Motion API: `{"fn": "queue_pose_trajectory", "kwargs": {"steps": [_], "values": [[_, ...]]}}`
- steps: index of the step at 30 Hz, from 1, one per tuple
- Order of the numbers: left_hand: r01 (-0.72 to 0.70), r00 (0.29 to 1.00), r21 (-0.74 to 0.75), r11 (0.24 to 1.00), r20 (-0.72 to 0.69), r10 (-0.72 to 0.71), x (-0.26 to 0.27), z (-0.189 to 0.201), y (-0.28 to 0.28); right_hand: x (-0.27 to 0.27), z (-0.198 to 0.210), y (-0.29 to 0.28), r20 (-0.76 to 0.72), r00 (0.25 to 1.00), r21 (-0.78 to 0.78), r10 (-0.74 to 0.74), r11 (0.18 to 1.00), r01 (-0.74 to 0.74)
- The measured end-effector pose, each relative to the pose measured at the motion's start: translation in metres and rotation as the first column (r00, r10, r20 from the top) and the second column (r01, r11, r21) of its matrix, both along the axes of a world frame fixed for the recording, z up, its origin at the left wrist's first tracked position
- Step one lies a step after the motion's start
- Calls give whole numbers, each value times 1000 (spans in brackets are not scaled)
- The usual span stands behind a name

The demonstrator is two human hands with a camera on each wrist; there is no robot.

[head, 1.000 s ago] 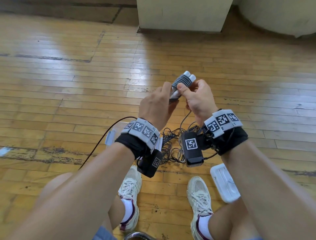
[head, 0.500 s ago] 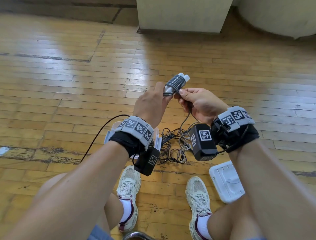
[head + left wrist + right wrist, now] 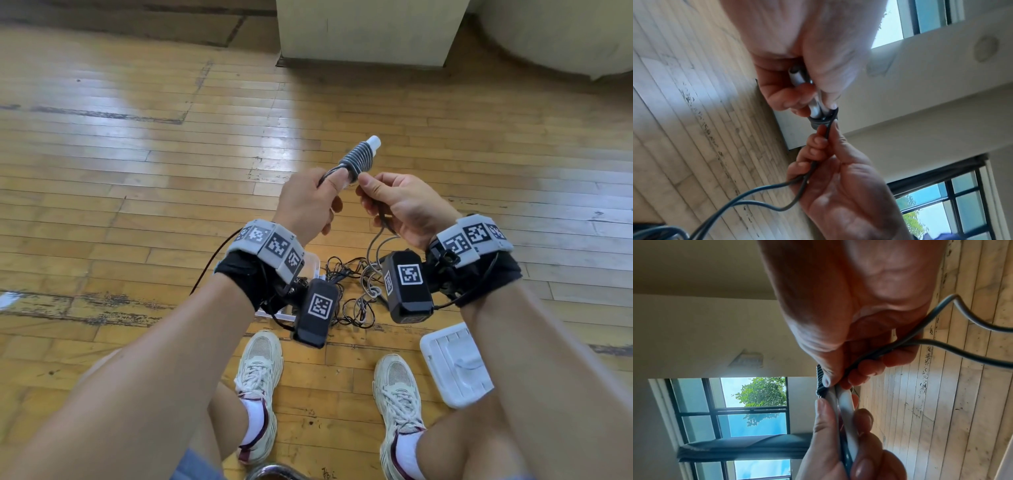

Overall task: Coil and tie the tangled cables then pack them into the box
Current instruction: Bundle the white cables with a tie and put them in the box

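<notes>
My left hand (image 3: 337,180) grips a small bundle (image 3: 358,159) of folded white cable with grey cable wound tightly round it. It points up and away from me. My right hand (image 3: 368,183) pinches the grey cable (image 3: 382,219) just below the windings, palm turned up. From there the cable hangs in two strands down to the tangle of dark cables (image 3: 352,298) on the floor. In the left wrist view my left hand (image 3: 809,100) grips the white strands (image 3: 815,107) and my right hand (image 3: 828,129) pinches the grey cable. The right wrist view shows my right hand (image 3: 838,379) on that cable.
A clear plastic box (image 3: 313,265) sits on the wooden floor, partly hidden behind my left wrist. Its white lid (image 3: 455,365) lies by my right shoe (image 3: 397,394). A cream cabinet base (image 3: 366,34) stands at the far side.
My right hand has come down and to the right of the bundle with the grey cable. The windings now reach further down toward my left thumb, and the bundle tilts more to the right.
</notes>
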State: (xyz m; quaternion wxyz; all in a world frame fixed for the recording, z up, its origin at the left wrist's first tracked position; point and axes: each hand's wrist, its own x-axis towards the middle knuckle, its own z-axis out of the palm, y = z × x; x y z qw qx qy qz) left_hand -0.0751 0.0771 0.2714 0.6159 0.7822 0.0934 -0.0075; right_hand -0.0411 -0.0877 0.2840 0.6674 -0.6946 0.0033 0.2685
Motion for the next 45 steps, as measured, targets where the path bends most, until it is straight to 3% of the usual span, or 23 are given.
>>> {"fn": "queue_pose_trajectory", "kwargs": {"steps": [8, 14, 18, 21, 22, 24, 26, 28, 30, 33, 35, 45], "values": [[-4, 992, -397, 918, -116, -46, -5, 6, -5, -1, -4, 8, -31, 997, 29, -71, 997, 72], [28, 981, -471, 882, -158, -116, -4, 9, -2, 0, -6, 6, 18, 995, 137, -100, 986, 96], [41, 986, -276, 960, -147, -84, 0, 7, -3, -2, -12, 7, 86, 984, 76, -157, 986, 150], [85, 996, 155, 984, 9, -88, 1, 0, -2, -1, -15, 6, 114, 973, 15, -201, 980, 201], [103, 991, 321, 942, 50, -125, 0, -2, -3, 0, -16, 7, 125, 971, -8, -205, 978, 207], [93, 981, 628, 773, 76, -180, -3, -6, -4, -1, -21, 9, 145, 966, -62, -214, 972, 225], [23, 976, 784, 621, 117, -185, -6, -9, -5, -2, -25, 13, 153, 963, -102, -220, 966, 237], [-35, 968, 818, 574, 171, -185, -6, -11, -5, -3, -25, 18, 141, 966, -102, -217, 967, 232], [-32, 965, 810, 586, 178, -192, -5, -13, -6, -1, -21, 20, 135, 976, -149, -170, 971, 189], [5, 981, 797, 604, 113, -158, -3, -10, -5, -2, -16, 19, 89, 996, -269, 24, 963, 0], [27, 988, 773, 634, 74, -133, -3, -7, -1, -5, -16, 17, 63, 991, -261, 118, 960, -98], [61, 993, 694, 717, 32, -116, 0, -3, 5, -5, -8, 3, 86, 993, -94, 84, 993, -76]]}}
